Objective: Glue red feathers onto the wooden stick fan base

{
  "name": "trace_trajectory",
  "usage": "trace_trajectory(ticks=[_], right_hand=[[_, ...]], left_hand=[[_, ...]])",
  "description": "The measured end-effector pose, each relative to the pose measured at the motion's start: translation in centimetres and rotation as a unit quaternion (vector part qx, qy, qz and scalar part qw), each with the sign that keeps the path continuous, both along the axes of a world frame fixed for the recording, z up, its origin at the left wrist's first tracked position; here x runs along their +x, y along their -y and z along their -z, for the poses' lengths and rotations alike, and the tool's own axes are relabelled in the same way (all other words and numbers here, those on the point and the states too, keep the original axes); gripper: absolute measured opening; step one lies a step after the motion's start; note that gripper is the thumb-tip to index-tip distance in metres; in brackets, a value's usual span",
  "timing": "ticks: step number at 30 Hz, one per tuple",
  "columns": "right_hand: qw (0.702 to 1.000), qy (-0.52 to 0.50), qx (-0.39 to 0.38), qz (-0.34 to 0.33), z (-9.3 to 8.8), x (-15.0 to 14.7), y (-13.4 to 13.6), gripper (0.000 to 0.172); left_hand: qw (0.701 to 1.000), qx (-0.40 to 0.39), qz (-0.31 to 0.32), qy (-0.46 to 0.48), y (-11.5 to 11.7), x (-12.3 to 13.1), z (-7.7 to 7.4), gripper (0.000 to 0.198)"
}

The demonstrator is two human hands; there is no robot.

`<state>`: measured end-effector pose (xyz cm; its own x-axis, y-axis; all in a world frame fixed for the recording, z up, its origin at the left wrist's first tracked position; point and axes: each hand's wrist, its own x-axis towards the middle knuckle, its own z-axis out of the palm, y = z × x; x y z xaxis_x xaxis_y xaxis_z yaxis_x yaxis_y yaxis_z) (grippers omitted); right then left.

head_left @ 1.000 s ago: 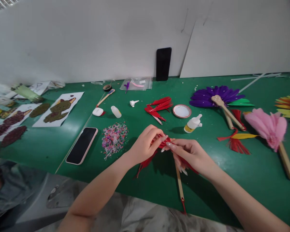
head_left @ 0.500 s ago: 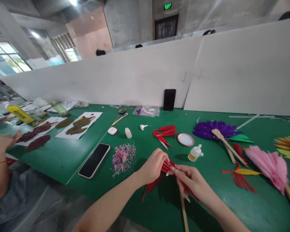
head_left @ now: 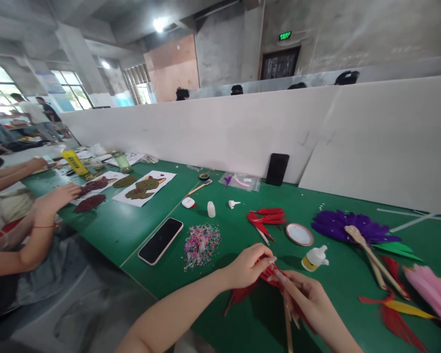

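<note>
My left hand (head_left: pixel 249 265) is closed, its fingertips pinching the upper part of some red feathers (head_left: pixel 269 275). Against their other side, my right hand (head_left: pixel 304 288) is closed too, thumb and fingers gripping the feathers where a thin wooden stick (head_left: pixel 288 328) comes down. More red feather tips hang below my left wrist. How the stick joins the feathers is hidden by my fingers. Just beyond my right hand stands a small white glue bottle (head_left: pixel 315 258) with a yellow label. A few loose red feathers (head_left: pixel 266 221) lie past my left hand.
Left of my arms lie colourful bits (head_left: pixel 202 243) and a phone (head_left: pixel 160 240). A round lid (head_left: pixel 300 234) sits behind the bottle. Rightward are a purple feather fan (head_left: pixel 334 225) and pink feathers (head_left: pixel 431 289). A white partition (head_left: pixel 206 132) borders the table; co-workers' arms are at left.
The view has swung left and tilted up, so things on the table appear farther right and the co-workers show more. Both hands keep hold of the red feathers, with little finger movement.
</note>
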<state>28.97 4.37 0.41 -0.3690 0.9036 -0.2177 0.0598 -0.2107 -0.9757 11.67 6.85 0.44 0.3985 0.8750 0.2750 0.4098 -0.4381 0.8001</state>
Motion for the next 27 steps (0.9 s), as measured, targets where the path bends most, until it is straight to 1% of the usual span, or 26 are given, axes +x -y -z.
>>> trace_trajectory(ticks=[3,5,7,10,13,16,19,23,25,27], right_hand=[[1.000,0.010,0.007,-0.001,0.2,0.1,-0.1,0.045],[1.000,0.020,0.012,-0.008,0.3,0.3,-0.2,0.047],[0.999,0.026,0.007,-0.024,0.4,0.5,-0.4,0.048],[0.998,0.022,-0.017,-0.061,0.3,1.0,-0.7,0.051],[0.995,0.003,-0.045,-0.092,0.1,1.4,-0.9,0.050],[0.991,-0.005,-0.075,-0.113,-0.2,1.7,-1.0,0.048],[0.989,-0.006,-0.091,-0.120,-0.4,1.8,-1.1,0.047],[0.986,-0.019,-0.105,-0.130,-0.7,2.0,-1.3,0.045],[0.983,-0.034,-0.113,-0.140,-0.7,2.2,-1.5,0.044],[0.981,-0.054,-0.117,-0.144,-0.6,2.5,-1.8,0.042]], left_hand=[[1.000,-0.008,-0.007,0.001,0.0,0.1,0.1,0.020],[1.000,0.002,-0.006,-0.005,0.0,0.0,0.2,0.021],[0.999,0.031,-0.005,-0.013,-0.1,-0.2,0.2,0.022],[0.994,0.101,-0.007,-0.039,-0.3,-0.7,0.2,0.023],[0.986,0.146,0.020,-0.081,-0.4,-1.1,0.1,0.021],[0.979,0.158,0.055,-0.115,-0.4,-1.3,-0.3,0.019],[0.971,0.170,0.065,-0.153,-0.3,-1.4,-0.8,0.018],[0.954,0.200,0.074,-0.213,-0.1,-1.3,-1.0,0.023],[0.937,0.249,0.068,-0.235,0.0,-1.0,-0.8,0.025],[0.914,0.314,0.056,-0.253,0.1,-0.8,-0.6,0.027]])
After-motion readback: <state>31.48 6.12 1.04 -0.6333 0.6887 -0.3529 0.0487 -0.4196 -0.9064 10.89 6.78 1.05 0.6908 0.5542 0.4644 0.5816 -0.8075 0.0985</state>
